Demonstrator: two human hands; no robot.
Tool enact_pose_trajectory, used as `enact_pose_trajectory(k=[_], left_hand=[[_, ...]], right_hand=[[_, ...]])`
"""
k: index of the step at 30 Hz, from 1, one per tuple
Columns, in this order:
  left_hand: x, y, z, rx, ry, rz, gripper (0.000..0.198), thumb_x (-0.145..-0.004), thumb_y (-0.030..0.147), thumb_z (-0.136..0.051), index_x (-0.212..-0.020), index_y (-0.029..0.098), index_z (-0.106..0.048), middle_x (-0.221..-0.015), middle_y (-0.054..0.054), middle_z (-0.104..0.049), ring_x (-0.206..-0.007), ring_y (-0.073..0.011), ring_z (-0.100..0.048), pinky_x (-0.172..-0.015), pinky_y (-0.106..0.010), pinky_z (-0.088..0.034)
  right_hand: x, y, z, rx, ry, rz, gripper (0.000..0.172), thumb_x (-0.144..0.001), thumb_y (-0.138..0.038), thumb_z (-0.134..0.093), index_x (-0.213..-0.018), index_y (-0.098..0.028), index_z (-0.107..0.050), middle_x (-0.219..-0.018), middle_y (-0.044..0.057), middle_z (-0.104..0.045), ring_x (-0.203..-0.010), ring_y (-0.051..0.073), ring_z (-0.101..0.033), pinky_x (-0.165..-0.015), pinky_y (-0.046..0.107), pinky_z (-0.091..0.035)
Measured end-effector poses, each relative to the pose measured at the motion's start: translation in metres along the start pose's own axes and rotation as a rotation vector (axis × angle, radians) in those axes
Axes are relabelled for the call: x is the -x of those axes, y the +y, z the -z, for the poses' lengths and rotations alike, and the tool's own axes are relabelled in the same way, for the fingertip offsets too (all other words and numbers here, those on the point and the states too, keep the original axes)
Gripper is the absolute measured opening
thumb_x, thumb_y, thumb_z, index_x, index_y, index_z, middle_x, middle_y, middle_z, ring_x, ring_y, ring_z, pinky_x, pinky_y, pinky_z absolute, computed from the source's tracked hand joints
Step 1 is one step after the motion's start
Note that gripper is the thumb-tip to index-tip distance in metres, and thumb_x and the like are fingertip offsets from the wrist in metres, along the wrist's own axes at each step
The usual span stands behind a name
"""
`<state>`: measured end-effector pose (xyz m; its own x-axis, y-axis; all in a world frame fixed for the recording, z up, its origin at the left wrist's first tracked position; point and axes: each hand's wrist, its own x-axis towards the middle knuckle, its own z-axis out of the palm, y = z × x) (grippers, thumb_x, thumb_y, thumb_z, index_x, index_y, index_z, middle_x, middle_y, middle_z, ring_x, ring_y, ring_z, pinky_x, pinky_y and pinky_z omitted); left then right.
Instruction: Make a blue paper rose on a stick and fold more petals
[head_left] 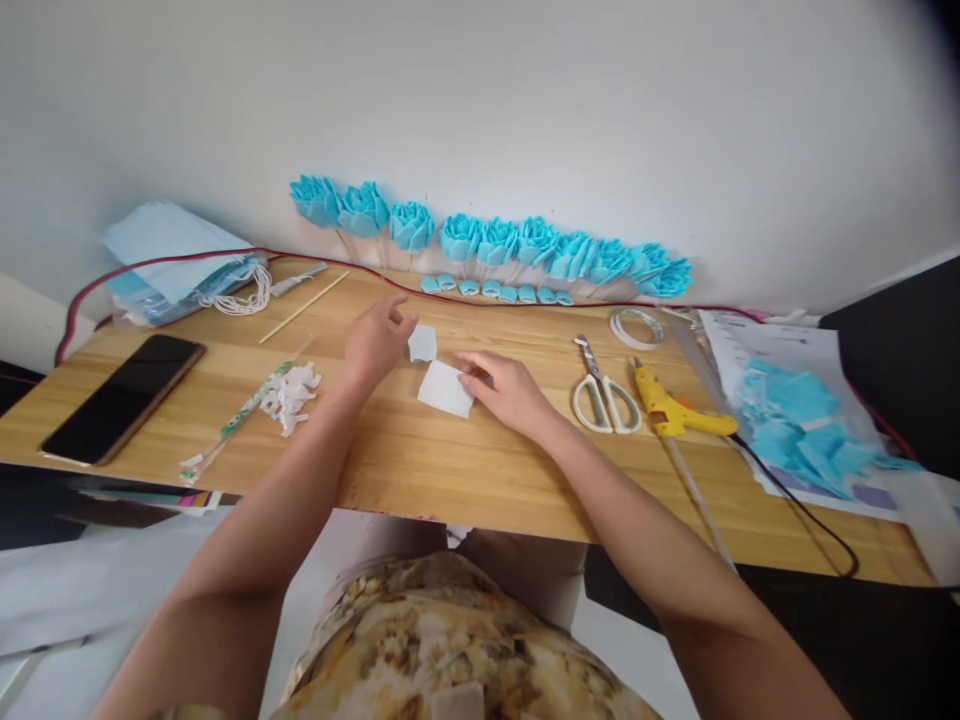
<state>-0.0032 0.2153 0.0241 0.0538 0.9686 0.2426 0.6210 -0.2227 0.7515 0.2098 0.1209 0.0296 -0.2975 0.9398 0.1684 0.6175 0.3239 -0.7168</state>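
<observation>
My left hand (377,342) is over the middle of the table with its fingers loosely bent and apart, holding nothing that I can see. Close to its fingertips lies a small pale-blue fabric piece (423,343). A larger white square piece (445,389) lies just in front of it, their edges almost meeting. My right hand (510,390) is at the right edge of the white square; its thumb touches the corner, and a gap shows between thumb and forefinger. Behind both hands sits a row of small rolled blue pieces (491,289).
Blue fabric flowers (412,227) on sticks lean along the wall. Scissors (595,388), a tape roll (636,328) and a yellow glue gun (667,405) lie right, beside blue petals (795,390). Left are white scraps (289,395), a phone (124,400) and face masks (176,250).
</observation>
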Motion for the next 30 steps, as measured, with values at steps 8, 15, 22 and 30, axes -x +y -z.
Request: enact_pose_trajectory(k=[8, 15, 22, 30], left_hand=[[0.010, 0.012, -0.011, 0.181, -0.085, -0.042, 0.049, -0.076, 0.013, -0.059, -0.124, 0.016, -0.068, -0.074, 0.001, -0.057, -0.063, -0.0132, -0.050, -0.065, -0.026, -0.040], [0.040, 0.048, -0.016, 0.688, -0.106, -0.172, 0.045, -0.081, 0.030, -0.070, -0.125, 0.024, -0.065, -0.079, 0.000, -0.058, -0.070, -0.0137, -0.054, -0.067, -0.026, -0.044], [0.048, 0.056, -0.012, 0.775, -0.132, -0.119, 0.046, -0.081, 0.040, -0.076, -0.124, 0.027, -0.066, -0.082, -0.001, -0.060, -0.072, -0.0148, -0.056, -0.064, -0.026, -0.047], [0.047, 0.055, -0.015, 0.911, -0.202, -0.094, 0.044, -0.079, 0.030, -0.078, -0.122, 0.025, -0.067, -0.078, 0.002, -0.058, -0.068, -0.0105, -0.053, -0.060, -0.022, -0.044]], right_hand=[[0.004, 0.002, 0.001, 0.182, 0.217, 0.067, 0.038, -0.096, -0.027, -0.053, -0.131, -0.016, -0.064, -0.131, 0.016, -0.069, -0.123, 0.031, -0.061, -0.106, 0.051, -0.045], [0.003, -0.005, -0.003, -0.537, 0.202, -0.173, 0.053, -0.088, -0.044, -0.064, -0.134, -0.020, -0.057, -0.111, 0.009, -0.075, -0.101, 0.023, -0.070, -0.085, 0.036, -0.055], [0.001, -0.008, 0.003, -0.887, 0.234, -0.310, 0.055, -0.073, -0.045, -0.078, -0.121, -0.022, -0.062, -0.099, 0.003, -0.074, -0.092, 0.018, -0.069, -0.086, 0.034, -0.056], [0.003, -0.010, 0.006, -0.730, 0.351, -0.283, 0.026, -0.076, -0.044, -0.072, -0.080, -0.020, -0.064, -0.074, -0.001, -0.066, -0.067, 0.013, -0.057, -0.066, 0.027, -0.048]])
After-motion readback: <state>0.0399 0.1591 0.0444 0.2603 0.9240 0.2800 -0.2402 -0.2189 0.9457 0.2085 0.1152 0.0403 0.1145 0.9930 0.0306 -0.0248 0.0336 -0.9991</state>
